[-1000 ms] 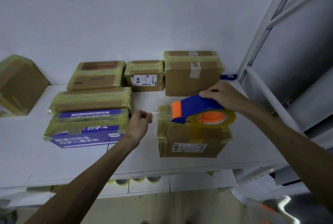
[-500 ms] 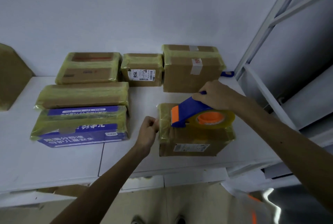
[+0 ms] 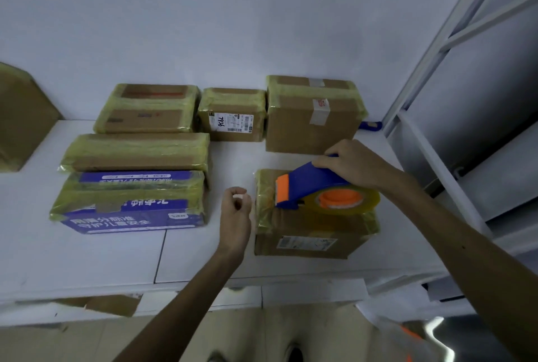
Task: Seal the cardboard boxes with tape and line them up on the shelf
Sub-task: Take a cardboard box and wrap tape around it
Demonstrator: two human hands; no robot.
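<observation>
Front box (image 3: 314, 227) sits near the front edge of the white shelf (image 3: 87, 257), right of centre. It has yellowish tape over the top and a label on the front face. Tape dispenser (image 3: 302, 184), blue with an orange blade end, lies on top of it, tape roll (image 3: 346, 201) flat on the box top. Right hand (image 3: 353, 165) grips the dispenser handle from above, fingers wrapped round it. Left hand (image 3: 236, 210) hovers just beside the box's left face, fingers curled in, thumb against forefinger. Cannot tell if it pinches a tape end; no clear tape shows.

Around: blue printed box (image 3: 131, 213) front left, long flat box (image 3: 136, 152) touching behind it. Back row at the wall, side by side, all taped: wide box (image 3: 148, 111), small labelled box (image 3: 233, 117), tall box (image 3: 313, 125). Tall box stands behind the front box with bare shelf between. Grey rack frame (image 3: 422, 76) on the right.

Hidden: the right hand covers the rear of the handle, and the dispenser covers much of the box top. Another box (image 3: 20, 117) is cut off at the left edge. Small blue object (image 3: 369, 125) pokes out behind the tall box, mostly hidden. Cardboard piece (image 3: 113, 305) shows partly under the shelf edge. Orange-and-white thing (image 3: 407, 335) bottom right is blurred, unidentifiable.
</observation>
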